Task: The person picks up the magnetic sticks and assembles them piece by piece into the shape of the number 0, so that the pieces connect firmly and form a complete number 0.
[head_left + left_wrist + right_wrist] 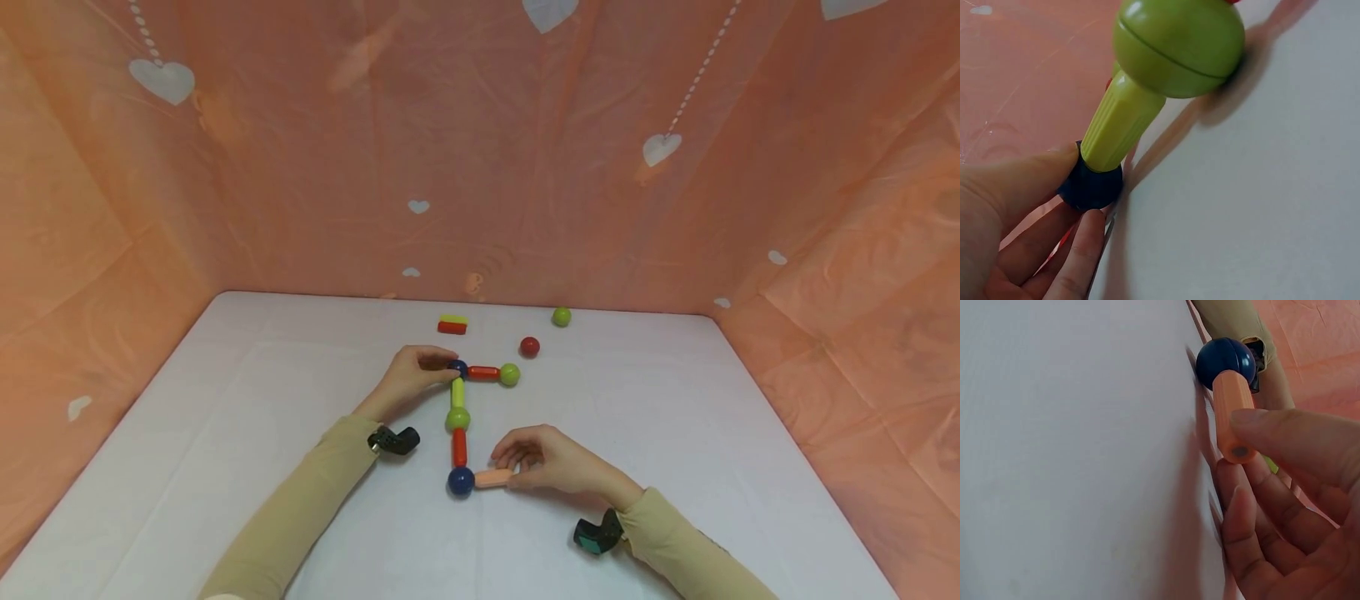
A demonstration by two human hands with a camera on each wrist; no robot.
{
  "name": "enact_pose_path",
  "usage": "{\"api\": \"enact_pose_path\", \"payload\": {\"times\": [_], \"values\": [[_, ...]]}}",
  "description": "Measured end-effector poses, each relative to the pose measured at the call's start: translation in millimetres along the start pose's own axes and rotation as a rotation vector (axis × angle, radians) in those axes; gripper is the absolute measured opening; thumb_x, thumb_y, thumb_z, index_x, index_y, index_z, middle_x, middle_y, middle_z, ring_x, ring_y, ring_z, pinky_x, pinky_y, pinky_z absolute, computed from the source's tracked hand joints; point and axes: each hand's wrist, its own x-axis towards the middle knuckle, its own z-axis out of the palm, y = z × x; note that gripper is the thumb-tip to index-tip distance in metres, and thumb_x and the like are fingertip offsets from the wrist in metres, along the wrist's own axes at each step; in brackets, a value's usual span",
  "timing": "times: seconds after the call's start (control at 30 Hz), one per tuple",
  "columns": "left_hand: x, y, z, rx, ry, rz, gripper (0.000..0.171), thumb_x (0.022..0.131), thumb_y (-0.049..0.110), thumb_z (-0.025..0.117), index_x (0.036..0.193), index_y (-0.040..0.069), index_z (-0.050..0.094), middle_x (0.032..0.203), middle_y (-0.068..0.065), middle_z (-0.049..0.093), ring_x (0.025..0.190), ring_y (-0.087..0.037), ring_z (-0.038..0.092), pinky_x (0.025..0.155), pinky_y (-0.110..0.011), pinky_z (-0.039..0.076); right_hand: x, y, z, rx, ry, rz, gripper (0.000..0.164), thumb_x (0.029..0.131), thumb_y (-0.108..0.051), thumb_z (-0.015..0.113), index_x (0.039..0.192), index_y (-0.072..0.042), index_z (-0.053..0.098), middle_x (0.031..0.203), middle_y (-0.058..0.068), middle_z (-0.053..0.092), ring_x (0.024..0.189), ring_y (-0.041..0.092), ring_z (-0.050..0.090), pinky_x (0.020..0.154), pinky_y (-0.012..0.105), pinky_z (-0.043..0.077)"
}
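My left hand pinches the far blue ball between thumb and fingers. From that ball a yellow-green rod runs toward me to a green ball, and a red rod continues to the near blue ball. Another red rod extends right from the far blue ball to a second green ball. With thumb and fingers, my right hand holds a light orange rod, whose other end meets the near blue ball. A grey disc shows in the rod's free end.
Behind the joined pieces, a loose red rod and a yellow-green rod lie side by side. A loose red ball and a green ball rest at the back right. Orange cloth surrounds the white table.
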Motion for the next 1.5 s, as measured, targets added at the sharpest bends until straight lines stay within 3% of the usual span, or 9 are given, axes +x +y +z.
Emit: {"api": "enact_pose_path", "payload": {"times": [0.23,0.4,0.53,0.7,0.97,1.1,1.3,1.5], "values": [[0.6,0.2,0.2,0.031,-0.017,-0.008,0.034,0.085,0.018,0.075,0.116,0.007,0.069,0.111,-0.005,0.068,0.105,-0.019,0.061,0.093,-0.035,0.048,0,-1,-4,-0.013,-0.036,-0.012,0.03,0.084,-0.01,0.075,0.113,-0.011,0.066,0.101,-0.002,0.067,0.092,0.017,0.062,0.075,0.027,0.053],[1.0,0.1,0.1,0.048,-0.007,0.017,0.031,0.085,0.018,0.075,0.114,0.008,0.07,0.109,-0.003,0.068,0.103,-0.018,0.062,0.092,-0.035,0.048,1,-7,-23,-0.026,-0.036,-0.076,0.036,0.084,-0.007,0.073,0.118,-0.003,0.062,0.104,0.008,0.066,0.093,0.023,0.062,0.079,0.03,0.053],[0.8,-0.5,-0.5,0.055,0.004,0.024,0.03,0.085,0.017,0.074,0.114,0.008,0.07,0.109,-0.003,0.068,0.102,-0.018,0.062,0.091,-0.035,0.049,3,-13,-48,-0.022,0.064,-0.123,0.04,0.084,-0.001,0.071,0.122,0.003,0.058,0.106,0.019,0.064,0.097,0.031,0.061,0.083,0.034,0.052],[1.0,-2.1,-2.0,0.044,0.015,0.013,0.029,0.086,0.016,0.074,0.114,0.008,0.07,0.11,-0.003,0.067,0.103,-0.018,0.061,0.092,-0.034,0.048,10,-23,-80,-0.024,0.197,-0.178,0.045,0.085,0.0,0.071,0.126,0.003,0.055,0.111,0.025,0.061,0.104,0.044,0.056,0.088,0.041,0.051],[2.1,-3.9,-3.1,0.014,0.022,-0.009,0.029,0.086,0.016,0.073,0.115,0.011,0.069,0.113,-0.002,0.066,0.106,-0.019,0.059,0.094,-0.035,0.047,31,-20,-119,-0.019,0.368,-0.137,0.043,0.086,0.0,0.069,0.126,0.003,0.054,0.123,0.024,0.056,0.116,0.042,0.05,0.096,0.039,0.046],[2.7,-5.7,-2.9,0.014,0.02,-0.009,0.028,0.086,0.016,0.073,0.114,0.012,0.07,0.112,-0.002,0.066,0.107,-0.019,0.058,0.095,-0.035,0.046,42,-11,-127,0.018,0.399,-0.097,0.041,0.087,0.005,0.065,0.127,0.005,0.053,0.128,0.027,0.052,0.121,0.044,0.046,0.096,0.035,0.046],[3.7,-7.1,-2.6,0.005,0.017,-0.016,0.028,0.086,0.016,0.073,0.114,0.013,0.07,0.112,-0.001,0.066,0.107,-0.019,0.058,0.096,-0.035,0.046,49,-9,-126,0.021,0.392,-0.084,0.041,0.087,0.01,0.061,0.125,0.016,0.049,0.128,0.035,0.048,0.122,0.05,0.043,0.101,0.052,0.038],[4.4,-7.4,-2.5,-0.01,0.014,-0.028,0.029,0.087,0.016,0.072,0.115,0.014,0.069,0.113,-0.001,0.065,0.107,-0.018,0.058,0.095,-0.034,0.047,56,-4,-123,0.001,0.403,-0.023,0.04,0.087,0.007,0.063,0.125,0.015,0.05,0.128,0.033,0.05,0.122,0.046,0.046,0.102,0.051,0.038]]}}
